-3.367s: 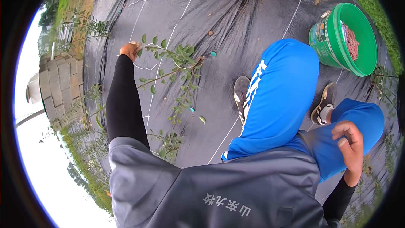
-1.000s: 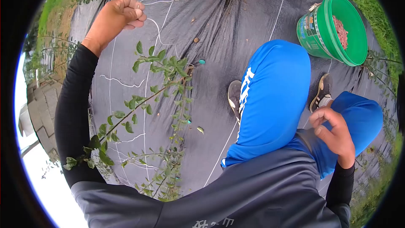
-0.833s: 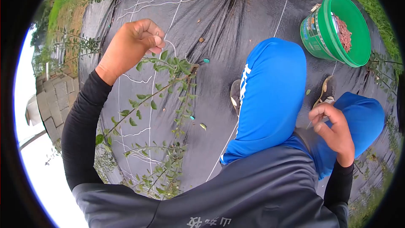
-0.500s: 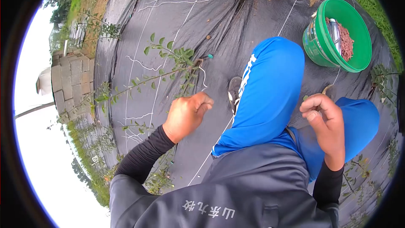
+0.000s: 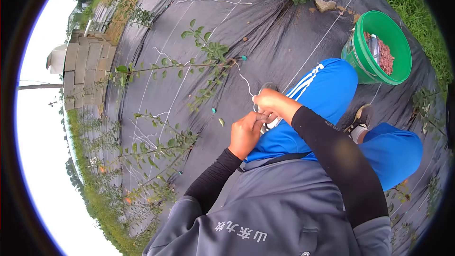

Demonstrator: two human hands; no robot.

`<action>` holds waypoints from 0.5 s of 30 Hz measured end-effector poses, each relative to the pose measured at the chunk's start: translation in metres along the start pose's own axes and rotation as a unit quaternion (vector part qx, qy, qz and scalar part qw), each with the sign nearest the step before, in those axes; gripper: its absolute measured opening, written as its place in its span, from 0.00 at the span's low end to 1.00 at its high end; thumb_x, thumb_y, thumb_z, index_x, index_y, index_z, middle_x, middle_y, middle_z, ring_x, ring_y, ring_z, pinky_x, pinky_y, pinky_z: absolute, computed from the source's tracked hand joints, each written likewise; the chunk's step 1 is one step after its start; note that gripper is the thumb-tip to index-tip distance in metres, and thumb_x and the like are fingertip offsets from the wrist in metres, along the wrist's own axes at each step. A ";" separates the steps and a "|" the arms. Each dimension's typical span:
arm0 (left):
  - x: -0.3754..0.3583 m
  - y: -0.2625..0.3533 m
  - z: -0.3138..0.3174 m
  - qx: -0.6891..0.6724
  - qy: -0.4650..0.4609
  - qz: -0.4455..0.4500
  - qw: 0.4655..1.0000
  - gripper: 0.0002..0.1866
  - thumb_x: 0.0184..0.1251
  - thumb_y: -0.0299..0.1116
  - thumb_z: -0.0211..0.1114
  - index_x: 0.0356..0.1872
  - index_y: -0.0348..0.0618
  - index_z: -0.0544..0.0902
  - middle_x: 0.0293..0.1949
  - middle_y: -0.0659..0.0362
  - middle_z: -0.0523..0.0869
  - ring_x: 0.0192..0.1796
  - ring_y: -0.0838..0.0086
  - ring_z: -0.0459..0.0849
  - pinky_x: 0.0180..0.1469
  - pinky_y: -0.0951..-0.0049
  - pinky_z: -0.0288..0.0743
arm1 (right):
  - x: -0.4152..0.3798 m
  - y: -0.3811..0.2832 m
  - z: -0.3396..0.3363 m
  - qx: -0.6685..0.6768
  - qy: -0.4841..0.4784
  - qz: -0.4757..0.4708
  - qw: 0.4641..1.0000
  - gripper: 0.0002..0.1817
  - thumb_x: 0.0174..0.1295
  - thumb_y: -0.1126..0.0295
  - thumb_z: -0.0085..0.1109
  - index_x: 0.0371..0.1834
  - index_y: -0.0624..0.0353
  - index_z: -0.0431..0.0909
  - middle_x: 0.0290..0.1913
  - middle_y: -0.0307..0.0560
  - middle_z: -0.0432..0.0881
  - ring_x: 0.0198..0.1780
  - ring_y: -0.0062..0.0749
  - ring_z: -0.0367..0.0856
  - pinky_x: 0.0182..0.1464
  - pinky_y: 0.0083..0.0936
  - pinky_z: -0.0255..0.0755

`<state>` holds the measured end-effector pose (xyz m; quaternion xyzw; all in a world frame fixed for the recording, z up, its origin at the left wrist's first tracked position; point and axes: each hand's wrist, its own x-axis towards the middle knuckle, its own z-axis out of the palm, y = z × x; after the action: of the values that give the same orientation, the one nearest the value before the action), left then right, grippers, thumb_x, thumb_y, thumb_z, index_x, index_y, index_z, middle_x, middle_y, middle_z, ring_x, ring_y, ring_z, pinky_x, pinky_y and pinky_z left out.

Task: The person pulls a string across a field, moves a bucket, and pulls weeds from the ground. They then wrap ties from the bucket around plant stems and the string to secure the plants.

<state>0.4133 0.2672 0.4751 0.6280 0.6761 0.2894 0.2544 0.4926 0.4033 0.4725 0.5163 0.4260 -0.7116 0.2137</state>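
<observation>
A white string (image 5: 245, 79) runs from the base of a leafy sapling (image 5: 215, 59) to my hands above the black ground sheet. My right hand (image 5: 274, 102) is closed, and the string's near end meets its fingers. Just beside and touching it, my left hand (image 5: 244, 133) has its fingers pinched together; what lies between them is hidden. The sapling leans left across the sheet, with a small teal piece (image 5: 244, 58) at its base. Behind my hands are my shoe and my blue trouser leg (image 5: 327, 83).
A green bucket (image 5: 356, 61) on the right contains reddish-brown bits (image 5: 386, 59) and a clear bottle-like object (image 5: 374, 47). Other saplings (image 5: 159, 149) and loose white strings lie on the black sheet (image 5: 279, 33). A stone (image 5: 324, 4) sits near the grass edge.
My hands were apart, the right one over my right knee. Now the right has crossed leftward to meet the left at the string, which stretches toward them. The view has shifted somewhat.
</observation>
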 end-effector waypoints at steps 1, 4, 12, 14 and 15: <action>-0.006 0.006 -0.001 -0.041 0.004 0.021 0.999 0.04 0.54 0.20 0.63 0.31 0.39 0.78 0.29 0.55 0.85 0.31 0.65 0.86 0.33 0.72 0.78 | 0.021 0.008 0.011 -0.006 0.002 -0.002 1.000 0.15 0.62 0.63 0.48 0.31 0.65 0.77 0.26 0.52 0.80 0.32 0.39 0.81 0.30 0.37 0.74; -0.020 0.040 0.000 -0.111 -0.046 0.188 0.975 0.07 0.49 0.19 0.64 0.30 0.41 0.80 0.30 0.57 0.85 0.32 0.66 0.85 0.34 0.71 0.78 | 0.058 0.042 0.040 0.230 -0.025 -0.108 0.967 0.07 0.57 0.68 0.55 0.28 0.60 0.75 0.17 0.38 0.68 0.15 0.23 0.58 0.20 0.27 0.59; -0.003 0.048 -0.050 -0.257 -0.076 0.242 0.932 0.11 0.59 0.25 0.62 0.44 0.37 0.77 0.41 0.52 0.84 0.35 0.66 0.85 0.38 0.71 0.78 | -0.050 0.038 0.009 0.086 0.088 -0.095 0.988 0.07 0.56 0.69 0.54 0.33 0.60 0.79 0.16 0.37 0.69 0.15 0.20 0.61 0.15 0.23 0.55; 0.021 0.029 -0.056 -0.332 0.024 0.148 0.931 0.14 0.67 0.29 0.56 0.51 0.35 0.73 0.50 0.49 0.80 0.41 0.65 0.84 0.44 0.71 0.77 | -0.092 0.045 -0.002 0.050 0.128 -0.114 0.984 0.09 0.58 0.69 0.51 0.33 0.61 0.79 0.17 0.36 0.71 0.16 0.19 0.64 0.16 0.23 0.58; 0.037 0.013 -0.054 -0.383 0.068 0.065 0.919 0.16 0.70 0.32 0.52 0.55 0.35 0.70 0.54 0.47 0.77 0.45 0.65 0.83 0.48 0.70 0.76 | -0.109 0.050 -0.003 0.010 0.161 -0.118 0.980 0.10 0.60 0.69 0.49 0.33 0.63 0.79 0.18 0.35 0.72 0.17 0.18 0.66 0.17 0.24 0.61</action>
<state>0.3811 0.3004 0.5233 0.5035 0.4868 0.5844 0.4097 0.5727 0.3640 0.5529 0.5726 0.5056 -0.6433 0.0516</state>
